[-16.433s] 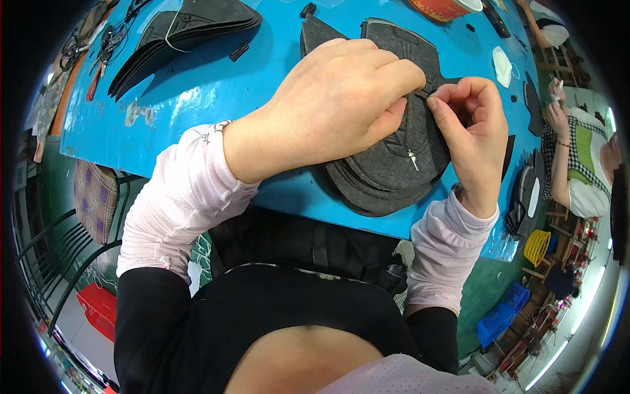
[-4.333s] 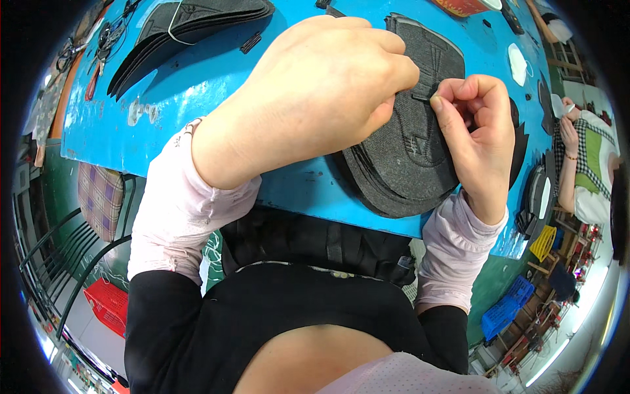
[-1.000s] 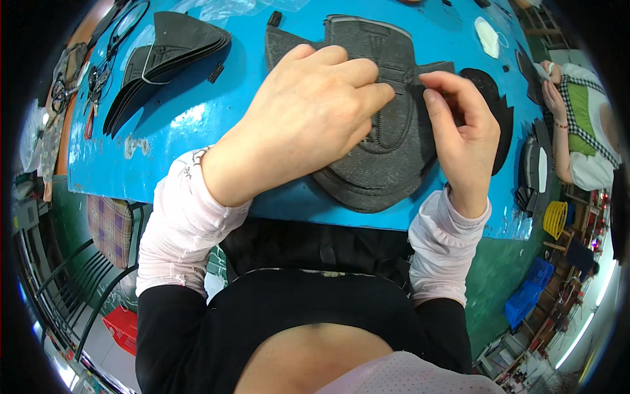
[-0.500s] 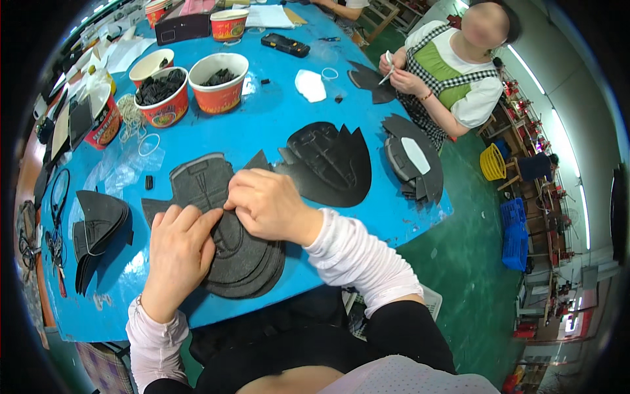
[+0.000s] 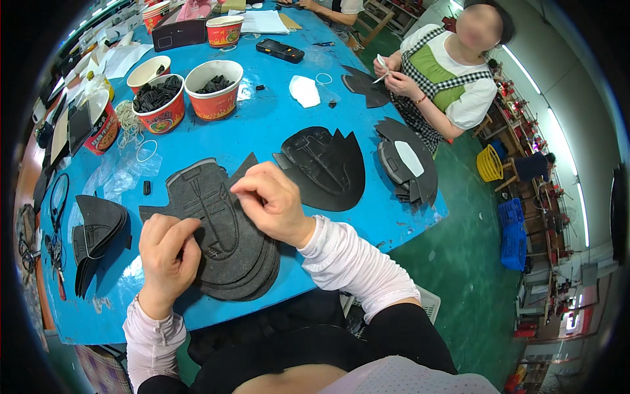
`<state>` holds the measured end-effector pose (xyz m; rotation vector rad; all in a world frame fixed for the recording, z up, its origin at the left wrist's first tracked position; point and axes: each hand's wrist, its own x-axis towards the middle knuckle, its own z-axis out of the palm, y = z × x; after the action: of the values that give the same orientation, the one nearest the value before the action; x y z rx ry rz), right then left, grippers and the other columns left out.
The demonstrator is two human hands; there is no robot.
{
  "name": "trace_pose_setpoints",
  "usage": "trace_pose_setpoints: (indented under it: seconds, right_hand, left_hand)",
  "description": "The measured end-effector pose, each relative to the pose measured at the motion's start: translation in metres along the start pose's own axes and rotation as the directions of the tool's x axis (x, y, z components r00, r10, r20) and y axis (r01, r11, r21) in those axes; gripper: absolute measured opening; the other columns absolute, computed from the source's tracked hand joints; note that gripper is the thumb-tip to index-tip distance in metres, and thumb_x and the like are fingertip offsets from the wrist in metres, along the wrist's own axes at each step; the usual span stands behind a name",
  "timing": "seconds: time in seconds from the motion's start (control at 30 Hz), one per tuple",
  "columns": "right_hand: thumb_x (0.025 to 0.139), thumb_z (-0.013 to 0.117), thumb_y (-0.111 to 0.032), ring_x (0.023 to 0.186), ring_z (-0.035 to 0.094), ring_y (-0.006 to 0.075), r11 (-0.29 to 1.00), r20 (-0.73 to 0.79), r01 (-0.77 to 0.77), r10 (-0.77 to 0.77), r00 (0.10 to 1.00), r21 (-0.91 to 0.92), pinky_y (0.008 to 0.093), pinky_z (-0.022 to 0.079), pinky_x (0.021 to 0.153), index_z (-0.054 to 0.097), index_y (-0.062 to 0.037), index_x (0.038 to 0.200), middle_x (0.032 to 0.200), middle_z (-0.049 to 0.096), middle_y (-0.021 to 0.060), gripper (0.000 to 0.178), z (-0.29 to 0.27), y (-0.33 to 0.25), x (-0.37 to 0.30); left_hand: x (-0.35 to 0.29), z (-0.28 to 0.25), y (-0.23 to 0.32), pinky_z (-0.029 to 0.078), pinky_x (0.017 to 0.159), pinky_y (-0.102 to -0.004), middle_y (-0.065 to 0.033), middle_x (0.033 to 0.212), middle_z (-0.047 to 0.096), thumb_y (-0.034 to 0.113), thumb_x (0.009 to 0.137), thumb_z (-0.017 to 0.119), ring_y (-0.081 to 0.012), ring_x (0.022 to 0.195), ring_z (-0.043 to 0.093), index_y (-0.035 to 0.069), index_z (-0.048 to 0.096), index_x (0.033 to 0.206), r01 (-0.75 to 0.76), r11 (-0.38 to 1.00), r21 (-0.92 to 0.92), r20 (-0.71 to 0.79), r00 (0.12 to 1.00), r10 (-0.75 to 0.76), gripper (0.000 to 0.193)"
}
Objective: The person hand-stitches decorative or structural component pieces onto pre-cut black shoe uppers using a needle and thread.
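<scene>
A pile of dark grey, felt-like cut pieces (image 5: pixel 216 223), with stitched lines on the top one, lies in front of me at the table's near edge. My left hand (image 5: pixel 167 259) hovers over its left side, thumb and forefinger pinched. On the other side my right hand (image 5: pixel 272 207) is closed too, its fingertips together just above the top piece. Anything thin between either hand's fingertips is too small to make out. Beyond the right hand, a second stack of black, pointed pieces (image 5: pixel 328 167) lies flat. A banded bundle of similar pieces (image 5: pixel 98 230) rests to the left.
Red paper bowls (image 5: pixel 213 105) with small black parts stand at the back left, near a tangle of string (image 5: pixel 129 121). A black handheld device (image 5: pixel 280 50) lies farther back. Another stack with a white patch (image 5: pixel 407 157) sits by the right edge, where a co-worker (image 5: pixel 446 79) handles something white.
My hands have drawn apart, the left toward the near left and the right slightly up and right. The stitched top of the pile now shows between them.
</scene>
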<state>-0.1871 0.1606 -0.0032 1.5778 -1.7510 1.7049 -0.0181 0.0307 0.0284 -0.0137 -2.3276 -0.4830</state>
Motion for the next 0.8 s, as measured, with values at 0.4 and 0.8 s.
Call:
trace_pose_setpoints:
  seconds: [0.4, 0.8]
  right_hand:
    - [0.09, 0.062, -0.012, 0.056, 0.05, 0.0078, 0.631, 0.164, -0.569, 0.581, 0.797, 0.528, 0.0216, 0.039, 0.052, 0.066, -0.004, 0.099, 0.062, 0.051, -0.0013, 0.013, -0.025, -0.008, 0.022]
    - [0.078, 0.068, -0.056, 0.041, 0.051, 0.0078, -0.293, 0.097, -0.323, -0.587, 0.803, 0.9, 0.021, 0.035, 0.034, 0.049, 0.0189, 0.119, 0.058, 0.054, 0.0008, 0.087, -0.084, -0.103, 0.019]
  left_hand:
    - [-0.006, -0.017, -0.007, 0.041, 0.055, -0.0302, -0.0105, 0.072, 0.054, -0.012, 0.064, 0.055, -0.0221, 0.063, 0.052, -0.002, 0.065, 0.087, 0.032, 0.998, -0.045, -0.227, 0.973, -0.042, 0.027]
    - [-0.007, -0.005, -0.009, 0.04, 0.053, -0.0295, -0.0091, 0.07, 0.053, -0.011, 0.063, 0.055, -0.0214, 0.061, 0.051, -0.001, 0.065, 0.087, -0.007, 0.998, -0.063, -0.26, 0.966, -0.01, 0.028]
